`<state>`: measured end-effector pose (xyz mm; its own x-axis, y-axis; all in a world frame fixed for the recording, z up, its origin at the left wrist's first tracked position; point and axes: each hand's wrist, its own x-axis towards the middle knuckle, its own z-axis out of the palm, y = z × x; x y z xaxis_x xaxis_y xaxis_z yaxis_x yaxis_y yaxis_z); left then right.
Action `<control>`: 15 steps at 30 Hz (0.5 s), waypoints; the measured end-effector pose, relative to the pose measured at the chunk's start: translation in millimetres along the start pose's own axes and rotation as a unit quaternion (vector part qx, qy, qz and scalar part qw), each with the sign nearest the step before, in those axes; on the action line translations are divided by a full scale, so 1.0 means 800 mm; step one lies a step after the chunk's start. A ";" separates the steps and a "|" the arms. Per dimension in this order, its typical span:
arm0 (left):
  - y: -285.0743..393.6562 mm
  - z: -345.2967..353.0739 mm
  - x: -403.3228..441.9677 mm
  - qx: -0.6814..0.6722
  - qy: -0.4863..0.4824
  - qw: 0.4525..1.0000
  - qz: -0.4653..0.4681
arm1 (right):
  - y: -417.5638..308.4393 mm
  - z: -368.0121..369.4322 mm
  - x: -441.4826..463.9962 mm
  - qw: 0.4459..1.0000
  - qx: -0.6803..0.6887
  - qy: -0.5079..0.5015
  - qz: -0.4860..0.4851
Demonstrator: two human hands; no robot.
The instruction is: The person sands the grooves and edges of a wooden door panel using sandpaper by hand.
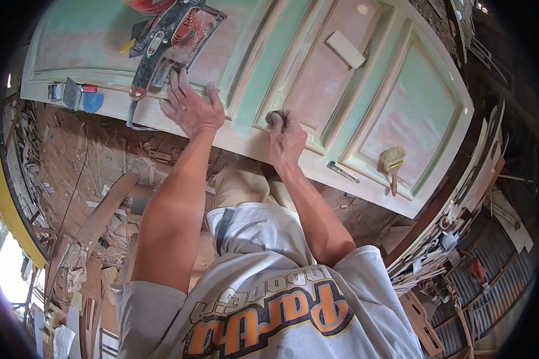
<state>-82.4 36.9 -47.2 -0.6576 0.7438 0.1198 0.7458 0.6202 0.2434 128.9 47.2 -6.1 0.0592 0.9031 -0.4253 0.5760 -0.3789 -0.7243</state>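
A panelled wooden door lies flat before me, its surface patchy with pale green filler over pinkish wood. My left hand rests on the door's near edge with the fingers stretched out, just below an electric sander. In my right hand, the fingers pinch a small dark folded piece, which looks like sandpaper. It presses against the lower corner of the middle panel's moulding. The palm hides part of it.
A pale block sits on the middle panel. On the right lie a paintbrush and a small metal fitting. Scrapers, including a blue one, are at the left edge. Wood scraps litter the floor.
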 end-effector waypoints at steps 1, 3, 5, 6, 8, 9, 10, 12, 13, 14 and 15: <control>-0.001 0.000 -0.001 0.001 -0.001 1.000 0.001 | 0.001 -0.003 -0.005 0.998 -0.043 -0.010 -0.047; 0.000 0.000 0.000 -0.004 0.002 1.000 -0.003 | 0.007 -0.007 -0.006 0.992 -0.084 -0.022 -0.097; 0.001 -0.002 -0.002 -0.004 0.001 1.000 -0.004 | 0.027 -0.017 0.001 0.955 -0.144 -0.056 -0.254; 0.001 -0.002 -0.001 -0.006 0.003 1.000 -0.004 | 0.035 -0.023 0.012 0.942 -0.165 -0.089 -0.277; -0.001 0.002 -0.002 -0.003 0.012 1.000 0.000 | 0.041 -0.042 0.034 0.920 -0.180 -0.137 -0.319; -0.002 0.004 -0.003 -0.002 0.017 1.000 0.002 | 0.034 -0.055 0.042 0.894 -0.198 -0.185 -0.356; -0.003 0.006 -0.005 -0.002 0.017 1.000 0.005 | 0.027 -0.069 0.047 0.886 -0.229 -0.222 -0.335; -0.003 0.006 -0.004 0.000 0.020 1.000 0.007 | 0.033 -0.074 0.041 0.892 -0.224 -0.205 -0.334; -0.003 0.006 -0.003 -0.001 0.020 1.000 0.010 | 0.035 -0.074 0.039 0.895 -0.220 -0.190 -0.337; -0.003 0.005 -0.004 -0.002 0.023 1.000 0.012 | 0.041 -0.068 0.032 0.896 -0.220 -0.189 -0.335; -0.003 0.006 -0.004 -0.004 0.029 0.999 0.014 | 0.046 -0.055 0.024 0.919 -0.201 -0.138 -0.311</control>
<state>-81.4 34.5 -52.7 -0.6423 0.7447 0.1812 0.7627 0.5978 0.2468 187.0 59.4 -16.8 -0.5603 0.8129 -0.1589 0.6858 0.3477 -0.6394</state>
